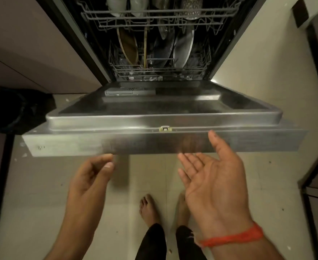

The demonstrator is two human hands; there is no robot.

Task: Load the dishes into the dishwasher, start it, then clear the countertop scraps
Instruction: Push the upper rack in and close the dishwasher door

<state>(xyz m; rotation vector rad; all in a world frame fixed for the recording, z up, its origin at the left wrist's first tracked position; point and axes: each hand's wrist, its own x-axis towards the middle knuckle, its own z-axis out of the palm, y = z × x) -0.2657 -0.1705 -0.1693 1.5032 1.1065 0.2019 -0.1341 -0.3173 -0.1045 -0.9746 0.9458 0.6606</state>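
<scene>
Loading looks finished: steel plates and a brown-rimmed dish point(128, 47) stand on edge in the grey wire lower rack point(160, 72), with cups in the upper rack point(160, 14). The stainless-steel dishwasher door point(163, 117) hangs open, nearly level. The left hand point(90, 177), loosely curled and empty, and the right hand point(212, 177), palm up with fingers spread, sit just below its front edge. Closing, starting and scrap-clearing apparently remain.
</scene>
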